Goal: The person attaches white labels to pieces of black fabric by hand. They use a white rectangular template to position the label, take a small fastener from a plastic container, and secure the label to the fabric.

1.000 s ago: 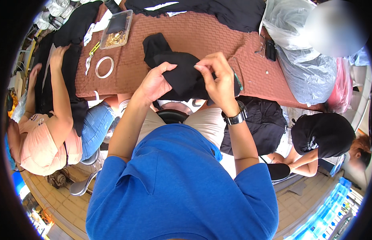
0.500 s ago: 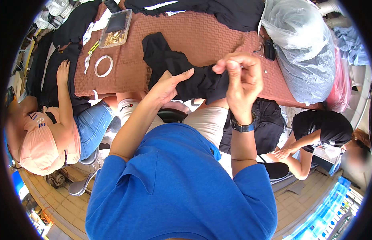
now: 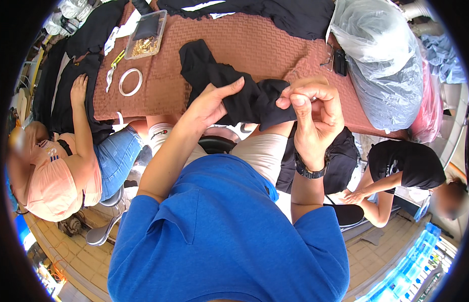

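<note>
A piece of black cloth [image 3: 252, 98] lies bunched over the near edge of the table, its far end resting on the brown textured cover. My left hand [image 3: 210, 105] grips its near side, the thumb stretched along the top. To the right of the cloth, my right hand [image 3: 319, 116] is raised with thumb and forefinger pinched together and the other fingers curled. Whatever sits in that pinch is too small to make out. A dark watch [image 3: 311, 172] circles the right wrist.
A brown cover [image 3: 164, 95] spreads over the table. On it are a clear box [image 3: 145, 48] of gold-coloured pieces, a white ring [image 3: 130, 82], a yellow cutter [image 3: 117, 59] and eyeglasses [image 3: 327, 59]. A stuffed plastic bag [image 3: 383, 70] stands right. People sit on both sides.
My right hand has moved right and slightly down, still pinched. The left hand keeps its hold, and the cloth's right end has shifted a little.
</note>
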The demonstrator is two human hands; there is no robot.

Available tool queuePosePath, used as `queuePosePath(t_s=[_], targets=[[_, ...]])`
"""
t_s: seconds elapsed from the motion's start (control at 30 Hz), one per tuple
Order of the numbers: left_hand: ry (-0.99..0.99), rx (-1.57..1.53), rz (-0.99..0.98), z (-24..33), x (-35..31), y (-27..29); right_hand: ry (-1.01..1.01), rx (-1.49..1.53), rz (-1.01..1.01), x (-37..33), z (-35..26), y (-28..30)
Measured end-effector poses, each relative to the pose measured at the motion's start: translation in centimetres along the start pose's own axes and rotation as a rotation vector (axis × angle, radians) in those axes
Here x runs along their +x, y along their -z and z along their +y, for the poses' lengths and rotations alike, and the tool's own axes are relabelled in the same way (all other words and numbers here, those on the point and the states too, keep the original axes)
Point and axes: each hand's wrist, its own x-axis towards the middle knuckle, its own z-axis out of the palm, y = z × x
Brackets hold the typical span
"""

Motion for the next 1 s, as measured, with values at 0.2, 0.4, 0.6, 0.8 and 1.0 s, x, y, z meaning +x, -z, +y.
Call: queuePosePath(t_s=[0.2, 0.4, 0.6, 0.8, 1.0], targets=[[-0.152, -0.288, -0.139, 4.3, 1.7, -0.5, 0.015, 0.200, 0.007, -0.3, -1.3, 0.2], [-0.213, -0.161, 0.070, 1.8, 1.8, -2.7, -0.496, 0.018, 0.126, -1.1, 3.7, 0.4], [-0.158, -0.180, 0.127, -0.6, 1.8, -2.5, -0.373, -0.175, 0.232, -2.2, 9.0, -1.1], [-0.216, -0.159, 0.140, -0.9, 1.7, -2.6, -0.373, -0.284, 0.251, -1.8, 9.9, -2.4], [-0.259, -0.153, 0.155, -1.0, 1.4, -2.7, -0.329, -0.264, 0.223, -1.9, 9.5, -2.1]])
